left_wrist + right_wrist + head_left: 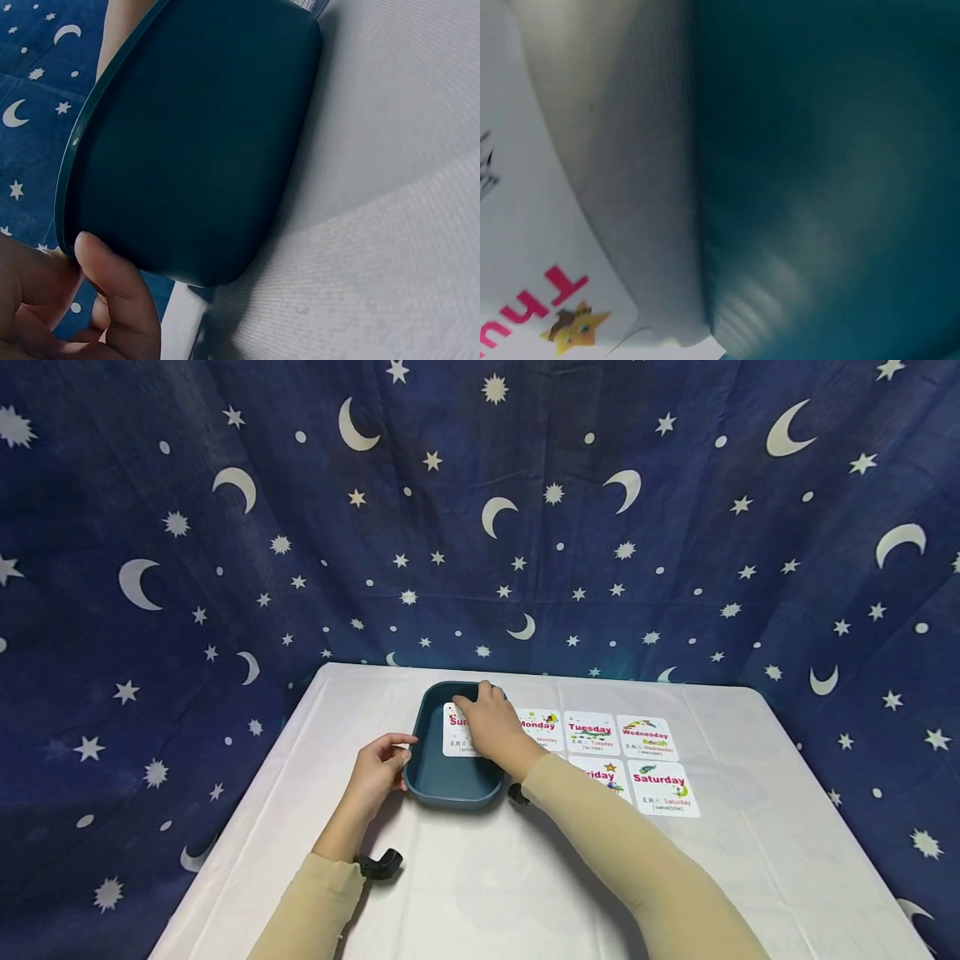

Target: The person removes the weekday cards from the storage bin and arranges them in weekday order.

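A dark teal plastic tray (pixel 442 798) stands on the white table. My left hand (pixel 378 768) pinches its left rim; in the left wrist view the thumb (pixel 112 277) lies against the outer wall (pixel 187 150). Over the tray's inside is a white Sunday card (pixel 459 745), held by my right hand (pixel 491 727), whose fingers cover its right part. Whether the card touches the tray's floor I cannot tell. In the right wrist view the tray's wall (pixel 825 180) fills the right side, and the hand itself is out of sight.
Right of the tray lie the Monday card (pixel 543 727), Tuesday card (pixel 591 733), Wednesday card (pixel 647 739), Friday card (pixel 603 770) and Saturday card (pixel 663 789). A Thursday card (pixel 555 225) lies beside the tray, hidden by my arm in the head view. A starry curtain (pixel 480 527) hangs behind.
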`<action>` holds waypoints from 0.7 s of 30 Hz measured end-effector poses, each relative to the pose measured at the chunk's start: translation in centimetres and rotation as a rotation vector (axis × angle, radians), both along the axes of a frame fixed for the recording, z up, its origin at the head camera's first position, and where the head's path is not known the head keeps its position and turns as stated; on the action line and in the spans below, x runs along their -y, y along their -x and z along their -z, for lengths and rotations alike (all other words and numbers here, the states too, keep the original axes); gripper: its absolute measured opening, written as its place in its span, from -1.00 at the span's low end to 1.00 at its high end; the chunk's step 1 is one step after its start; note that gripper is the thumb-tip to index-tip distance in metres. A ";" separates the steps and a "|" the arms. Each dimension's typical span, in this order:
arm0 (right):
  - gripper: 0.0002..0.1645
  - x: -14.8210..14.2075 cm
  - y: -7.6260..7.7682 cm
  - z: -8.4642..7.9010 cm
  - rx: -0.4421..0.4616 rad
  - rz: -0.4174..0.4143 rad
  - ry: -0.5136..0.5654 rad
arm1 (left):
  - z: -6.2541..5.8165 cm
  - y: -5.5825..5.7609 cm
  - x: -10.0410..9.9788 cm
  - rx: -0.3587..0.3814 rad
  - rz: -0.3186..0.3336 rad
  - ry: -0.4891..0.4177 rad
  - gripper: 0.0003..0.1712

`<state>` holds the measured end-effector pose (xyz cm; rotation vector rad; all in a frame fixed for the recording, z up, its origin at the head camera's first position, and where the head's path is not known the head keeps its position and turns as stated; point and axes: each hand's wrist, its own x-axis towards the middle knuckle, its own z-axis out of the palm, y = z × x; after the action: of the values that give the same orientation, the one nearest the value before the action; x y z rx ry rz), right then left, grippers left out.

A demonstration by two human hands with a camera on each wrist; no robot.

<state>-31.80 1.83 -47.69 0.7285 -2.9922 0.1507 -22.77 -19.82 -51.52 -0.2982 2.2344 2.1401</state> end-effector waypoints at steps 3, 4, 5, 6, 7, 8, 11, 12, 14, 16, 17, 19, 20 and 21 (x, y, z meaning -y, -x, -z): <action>-0.22 -0.6 0.1 -0.4 0.012 -0.001 0.075 | 0.0 0.0 0.0 0.001 -0.001 -0.002 -0.67; -0.20 -0.8 0.2 -0.6 0.019 -0.001 0.105 | 0.0 0.0 -0.1 0.001 0.000 -0.001 -0.67; -0.17 -1.0 0.2 -0.9 0.031 0.000 0.133 | 0.0 0.0 -0.1 0.002 0.001 -0.001 -0.67; -0.17 -1.2 0.3 -1.0 0.046 0.004 0.162 | 0.0 0.0 -0.1 0.004 0.001 -0.003 -0.67; -0.16 -1.4 0.3 -1.2 0.065 0.009 0.198 | 0.0 0.1 -0.1 0.005 0.002 -0.001 -0.67; -0.17 -1.6 0.4 -1.4 0.086 0.011 0.235 | 0.0 0.1 -0.1 0.005 0.003 0.000 -0.67; -0.28 -2.1 0.6 -1.7 0.139 0.009 0.352 | -0.1 0.1 -0.1 0.001 0.001 0.007 -0.67; -0.34 -2.2 0.7 -1.8 0.148 0.005 0.391 | -0.1 0.0 -0.1 -0.001 0.002 0.008 -0.67; -0.44 -2.5 0.8 -1.9 0.157 -0.011 0.461 | -0.1 0.0 -0.1 -0.008 0.002 0.015 -0.68; -0.51 -2.8 0.9 -2.1 0.167 -0.017 0.528 | -0.1 0.0 -0.1 -0.014 0.003 0.023 -0.68; -0.53 -3.0 0.9 -2.2 0.172 -0.016 0.553 | -0.1 -0.1 -0.1 -0.019 0.004 0.026 -0.68; -0.54 -3.3 0.8 -2.5 0.185 -0.009 0.595 | 0.0 -0.1 -0.2 -0.026 0.004 0.032 -0.68; -0.55 -3.5 0.7 -2.6 0.191 -0.003 0.614 | 0.0 -0.1 -0.2 -0.028 0.003 0.033 -0.69; -0.56 -3.7 0.7 -2.8 0.196 0.003 0.630 | 0.0 -0.1 -0.2 -0.030 0.001 0.035 -0.69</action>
<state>-32.46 5.51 -44.90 0.6507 -2.8326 1.1528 -22.71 -19.65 -51.57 -0.2679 2.2894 2.1204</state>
